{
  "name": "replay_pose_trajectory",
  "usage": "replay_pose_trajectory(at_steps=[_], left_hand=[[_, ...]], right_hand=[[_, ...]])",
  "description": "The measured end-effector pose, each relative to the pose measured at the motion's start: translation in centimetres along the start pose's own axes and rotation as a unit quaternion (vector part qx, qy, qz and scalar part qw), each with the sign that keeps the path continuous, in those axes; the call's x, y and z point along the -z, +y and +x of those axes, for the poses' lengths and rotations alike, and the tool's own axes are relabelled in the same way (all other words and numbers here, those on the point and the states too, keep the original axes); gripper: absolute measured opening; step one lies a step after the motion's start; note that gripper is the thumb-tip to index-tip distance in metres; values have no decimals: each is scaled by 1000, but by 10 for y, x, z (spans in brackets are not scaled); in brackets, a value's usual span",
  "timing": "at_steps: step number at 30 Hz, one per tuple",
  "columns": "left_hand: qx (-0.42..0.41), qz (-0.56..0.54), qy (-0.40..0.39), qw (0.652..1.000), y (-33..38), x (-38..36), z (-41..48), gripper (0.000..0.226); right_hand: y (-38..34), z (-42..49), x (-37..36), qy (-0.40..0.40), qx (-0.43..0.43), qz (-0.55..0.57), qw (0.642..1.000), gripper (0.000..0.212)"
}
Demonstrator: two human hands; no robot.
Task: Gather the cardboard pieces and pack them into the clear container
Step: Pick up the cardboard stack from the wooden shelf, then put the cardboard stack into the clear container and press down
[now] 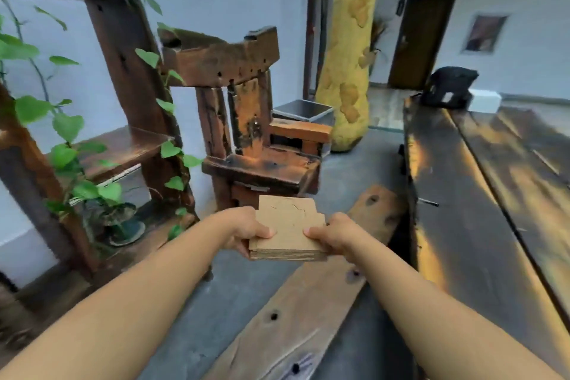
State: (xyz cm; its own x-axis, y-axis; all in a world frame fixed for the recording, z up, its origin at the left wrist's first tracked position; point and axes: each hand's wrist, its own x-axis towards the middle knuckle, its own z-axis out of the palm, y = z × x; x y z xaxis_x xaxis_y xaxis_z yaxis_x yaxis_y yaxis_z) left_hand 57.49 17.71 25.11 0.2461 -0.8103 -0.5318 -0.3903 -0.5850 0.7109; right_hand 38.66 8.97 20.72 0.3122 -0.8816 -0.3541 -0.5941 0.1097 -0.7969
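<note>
Soft daylight, motion blur, warped edges

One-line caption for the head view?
Both hands, left and right, hold a cardboard stack before a wooden chair.

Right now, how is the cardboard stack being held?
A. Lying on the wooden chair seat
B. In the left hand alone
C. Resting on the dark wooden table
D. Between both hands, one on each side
D: the left hand grips the left edge of the cardboard stack and the right hand grips its right edge, holding it in the air above the floor, clear of the wooden chair and the dark table.
</note>
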Motion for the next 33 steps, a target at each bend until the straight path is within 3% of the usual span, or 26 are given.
replay_pose_trajectory(at_steps=[6,9,14,17,22,30,33], left_hand=[[-86,93,-157,979,93,-129,25,5],[-134,154,-222,954,131,-196,30,14],[-182,230,-336,895,165,-289,35,6],[-208,270,-378,861,178,-336,31,11],[-245,347,-464,777,178,-407,5,12],[-338,485,-494,638,126,-493,-93,29],[-335,479,-525,618,99,-514,-132,28]], right_hand=[[97,-63,122,142,-86,-3,986,58],[137,-103,165,204,-143,3,969,54],[189,-161,194,286,-241,40,927,47],[213,-193,196,320,-282,85,901,54],[252,-250,174,394,-381,150,823,51],[292,-358,99,475,-497,221,692,60],[304,-400,73,498,-514,248,653,56]])
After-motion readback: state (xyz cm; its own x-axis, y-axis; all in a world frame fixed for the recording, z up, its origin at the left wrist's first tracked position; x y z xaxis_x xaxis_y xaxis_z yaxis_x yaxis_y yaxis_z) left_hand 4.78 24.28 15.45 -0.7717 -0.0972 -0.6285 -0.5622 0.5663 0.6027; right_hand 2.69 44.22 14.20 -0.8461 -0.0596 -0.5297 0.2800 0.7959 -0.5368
